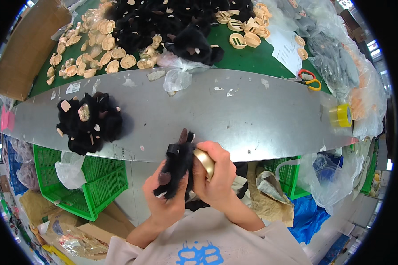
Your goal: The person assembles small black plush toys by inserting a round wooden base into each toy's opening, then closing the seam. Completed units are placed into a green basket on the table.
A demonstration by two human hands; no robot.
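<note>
Grey metal bench (252, 119) – both hands' fingers (216, 154) pinching black plush piece (177, 165), yellow tape roll (341, 115) right

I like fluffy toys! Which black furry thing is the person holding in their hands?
The single black furry piece near the table's front edge, gripped between left hand and right hand. The other furry heaps lie on the table untouched.

Near the metal table (252, 119) edge, the left hand (163, 201) grips a black furry toy (177, 165) while the right hand (217, 176) presses a tan plastic piece (205, 161) against it. More furry toys (89, 121) lie left; yellow tape (341, 115) sits right.
</note>
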